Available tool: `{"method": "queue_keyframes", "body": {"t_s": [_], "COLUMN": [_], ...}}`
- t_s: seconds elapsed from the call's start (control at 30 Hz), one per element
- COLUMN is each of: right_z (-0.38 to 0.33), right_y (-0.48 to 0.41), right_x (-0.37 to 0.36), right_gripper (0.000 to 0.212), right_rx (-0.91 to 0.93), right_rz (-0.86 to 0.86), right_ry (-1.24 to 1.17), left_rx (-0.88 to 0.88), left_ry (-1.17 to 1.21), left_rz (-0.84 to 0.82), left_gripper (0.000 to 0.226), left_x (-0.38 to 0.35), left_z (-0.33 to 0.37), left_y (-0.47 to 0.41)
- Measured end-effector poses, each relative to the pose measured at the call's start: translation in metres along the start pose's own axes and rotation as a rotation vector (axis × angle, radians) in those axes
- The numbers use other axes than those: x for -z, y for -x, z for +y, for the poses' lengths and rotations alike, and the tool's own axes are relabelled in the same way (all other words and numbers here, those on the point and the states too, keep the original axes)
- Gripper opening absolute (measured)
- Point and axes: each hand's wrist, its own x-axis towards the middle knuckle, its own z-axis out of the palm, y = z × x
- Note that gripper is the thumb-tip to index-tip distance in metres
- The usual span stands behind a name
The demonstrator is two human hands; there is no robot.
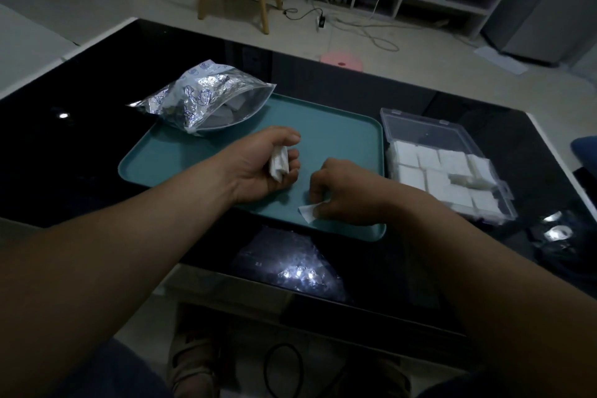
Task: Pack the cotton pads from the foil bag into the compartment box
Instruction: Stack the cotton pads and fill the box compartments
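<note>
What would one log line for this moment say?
left hand: holds cotton pads | right hand: pinches single pad over tray | foil bag: tray's far-left corner | box: mostly filled

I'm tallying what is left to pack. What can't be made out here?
Head view: how many white cotton pads the left hand grips and the right hand pinches; curled fingers cover them.
Head view: pads left inside the crinkled silver foil bag; foil and dim light hide them.
Head view: dividers of the clear plastic compartment box; pads cover them.
</note>
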Motion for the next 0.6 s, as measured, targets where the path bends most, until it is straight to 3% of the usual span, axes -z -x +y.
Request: {"method": "queue_keyframes", "body": {"t_s": [0.13, 0.2, 0.3, 0.4, 0.5, 0.6], "right_z": [0.007, 0.014, 0.019, 0.008, -0.010, -0.025], "right_y": [0.007, 0.009, 0.011, 0.009, 0.007, 0.008], "right_x": [0.002, 0.008, 0.017, 0.021, 0.016, 0.007], "right_gripper": [0.023, 0.024, 0.008, 0.008, 0.015, 0.004], "right_rx": [-0.176, -0.303, -0.413, -0.446, -0.445, -0.417], "right_rz": [0.065, 0.187, 0.413, 0.405, 0.321, 0.298], "right_ry": [-0.287, -0.594, -1.080, -1.526, -1.613, -1.502], "left_rx": [-0.006, -0.018, -0.031, -0.038, -0.044, -0.052], "left_ry": [-0.032, -0.053, -0.042, -0.048, -0.051, 0.003], "left_rz": [-0.006, 0.008, -0.012, -0.085, -0.209, -0.219], "left_gripper": [0.021, 0.021, 0.016, 0.027, 0.043, 0.029], "left_x": [0.002, -0.001, -0.005, -0.012, -0.023, -0.032], "left_z": [-0.002, -0.004, -0.007, -0.011, -0.015, -0.018], "left_y": [-0.001, -0.001, -0.001, 0.001, 0.005, 0.007]}}
